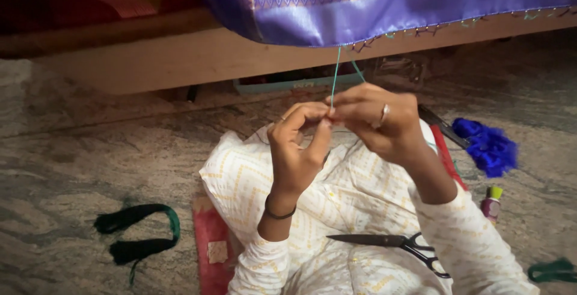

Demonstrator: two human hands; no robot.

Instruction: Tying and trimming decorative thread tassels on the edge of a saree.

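On the floor (pixel 72 169) at far left lies one dark green thread bundle (pixel 141 232), well apart from the hands, with bare stone around it. One red cloth (pixel 210 247) peeks beside the lap. The left hand (pixel 294 150) curls its fingers (pixel 321 132) nearly closed, pinching one green thread (pixel 334 78) that hangs from the hem of one purple cloth (pixel 360 6) draped over the bed edge (pixel 180 60). The right hand (pixel 378 120) pinches the same thread, fingertips touching the left's. One pair of scissors (pixel 390 244) rests on the lap; one blue thread bundle (pixel 487 144) lies right.
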